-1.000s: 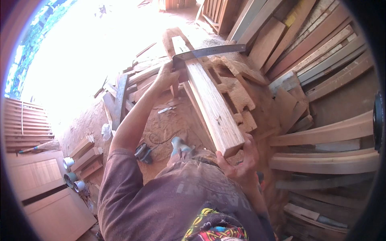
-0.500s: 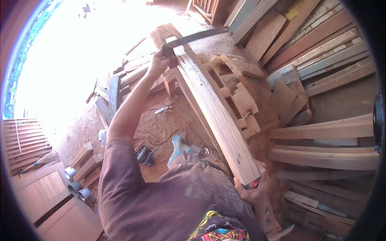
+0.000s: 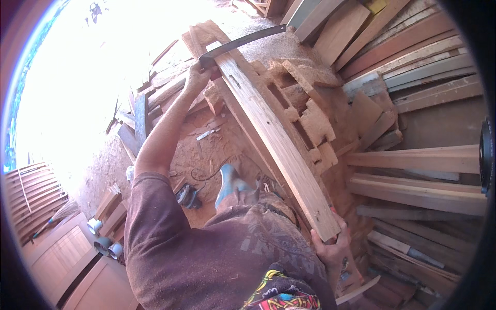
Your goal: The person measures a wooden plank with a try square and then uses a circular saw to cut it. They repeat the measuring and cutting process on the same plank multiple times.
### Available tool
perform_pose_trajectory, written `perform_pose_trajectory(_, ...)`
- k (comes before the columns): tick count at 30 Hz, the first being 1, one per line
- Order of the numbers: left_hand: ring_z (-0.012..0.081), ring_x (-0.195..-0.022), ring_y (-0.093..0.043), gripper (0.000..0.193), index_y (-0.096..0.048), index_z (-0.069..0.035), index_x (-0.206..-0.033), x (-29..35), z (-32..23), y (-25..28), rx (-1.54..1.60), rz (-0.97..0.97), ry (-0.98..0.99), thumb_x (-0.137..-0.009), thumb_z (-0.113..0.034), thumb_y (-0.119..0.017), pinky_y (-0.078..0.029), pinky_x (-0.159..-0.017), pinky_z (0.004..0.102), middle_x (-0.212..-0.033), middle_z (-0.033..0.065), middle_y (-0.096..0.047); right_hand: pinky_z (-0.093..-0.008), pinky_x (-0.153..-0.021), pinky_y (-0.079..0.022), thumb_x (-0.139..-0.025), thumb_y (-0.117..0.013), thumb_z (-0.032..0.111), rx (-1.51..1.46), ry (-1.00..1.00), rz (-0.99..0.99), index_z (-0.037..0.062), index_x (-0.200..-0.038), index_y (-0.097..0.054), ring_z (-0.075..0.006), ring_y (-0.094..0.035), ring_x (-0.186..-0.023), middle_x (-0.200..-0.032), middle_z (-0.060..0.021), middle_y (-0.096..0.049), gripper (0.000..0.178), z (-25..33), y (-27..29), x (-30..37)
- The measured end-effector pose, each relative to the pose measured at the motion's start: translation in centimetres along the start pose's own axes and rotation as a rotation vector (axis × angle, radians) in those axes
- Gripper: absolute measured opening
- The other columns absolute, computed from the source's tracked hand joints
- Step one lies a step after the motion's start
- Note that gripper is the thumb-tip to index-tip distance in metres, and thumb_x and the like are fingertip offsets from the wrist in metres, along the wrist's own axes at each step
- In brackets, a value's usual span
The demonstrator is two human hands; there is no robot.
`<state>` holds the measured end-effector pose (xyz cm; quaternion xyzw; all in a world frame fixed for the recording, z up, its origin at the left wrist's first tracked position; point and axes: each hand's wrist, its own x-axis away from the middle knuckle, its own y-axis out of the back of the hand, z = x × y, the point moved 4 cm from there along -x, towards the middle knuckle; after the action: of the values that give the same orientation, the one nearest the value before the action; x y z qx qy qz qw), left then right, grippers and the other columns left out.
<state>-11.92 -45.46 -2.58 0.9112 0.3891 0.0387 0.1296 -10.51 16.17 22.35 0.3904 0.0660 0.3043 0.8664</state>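
Observation:
My left hand (image 3: 195,77) is closed round the grip of a handsaw (image 3: 248,41) at the far end of a long, pale timber plank (image 3: 274,134). The dark, slightly curved blade lies crosswise over that end and points to the far right. My right hand (image 3: 335,248) is wrapped round the plank's near end, close to my right side. A small red thing shows beside this hand, too covered to make out. Beneath the plank runs a longer wooden beam (image 3: 243,121).
Sawdust-covered, notched wood blocks (image 3: 315,124) lie right of the plank. Stacked boards (image 3: 413,62) line the right side. Offcuts (image 3: 139,116) are piled at the left, with a power tool (image 3: 187,197) and its cord on the floor. Panelled doors (image 3: 59,243) lie lower left.
The saw and my left hand appear slightly farther up and left, and the blade is sharper. The plank's near end has shifted a little to the right with my right hand.

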Motion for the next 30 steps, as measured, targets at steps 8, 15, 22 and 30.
perform_pose_trajectory(8,0.0158,-0.100,-0.075,0.029,-0.076,-0.004,-0.126,-0.6,0.4,0.1,0.083,-0.040,0.014,-0.098,-0.011,-0.077,-0.060,-0.088,0.0332,-0.110,0.0082,-0.081,-0.0424,-0.107,-0.057,-0.075,-0.091,0.005,-0.035,-0.059,-0.036,0.0026,-0.144,-0.060,-0.0319,-0.067,-0.130,-0.146,-0.0223,-0.065,0.076,0.5,-0.3,0.1)
perform_pose_trajectory(15,0.0164,-0.097,-0.077,0.030,-0.073,-0.002,-0.128,5.0,-7.2,-3.1,0.016,-0.042,0.062,-0.099,-0.006,-0.073,-0.061,-0.084,0.0328,-0.108,0.0104,-0.081,-0.0425,-0.107,-0.055,-0.076,-0.089,0.007,-0.041,0.010,-0.031,-0.0034,-0.142,-0.060,-0.0307,-0.068,-0.126,-0.138,-0.0216,-0.066,0.073,1.8,0.5,-0.1)
perform_pose_trajectory(22,0.0169,-0.095,-0.077,0.031,-0.071,-0.001,-0.129,7.0,-7.6,-2.8,-0.014,-0.031,0.055,-0.099,-0.008,-0.072,-0.061,-0.083,0.0322,-0.110,0.0135,-0.080,-0.0420,-0.096,-0.056,-0.074,-0.088,0.007,-0.112,0.199,-0.009,-0.0039,-0.132,-0.062,-0.0309,-0.071,-0.111,-0.123,-0.0206,-0.070,0.065,2.8,1.1,-2.3)
perform_pose_trajectory(30,0.0156,-0.083,-0.074,0.033,-0.070,0.001,-0.129,16.2,-18.5,-4.7,0.052,-0.101,0.154,-0.099,-0.013,-0.072,-0.056,-0.067,0.0298,-0.103,0.0122,-0.079,-0.0400,-0.091,-0.057,-0.074,-0.091,0.009,-0.207,0.439,-0.026,-0.0047,-0.126,-0.064,-0.0297,-0.073,-0.103,-0.114,-0.0186,-0.071,0.060,5.2,2.6,-5.4)
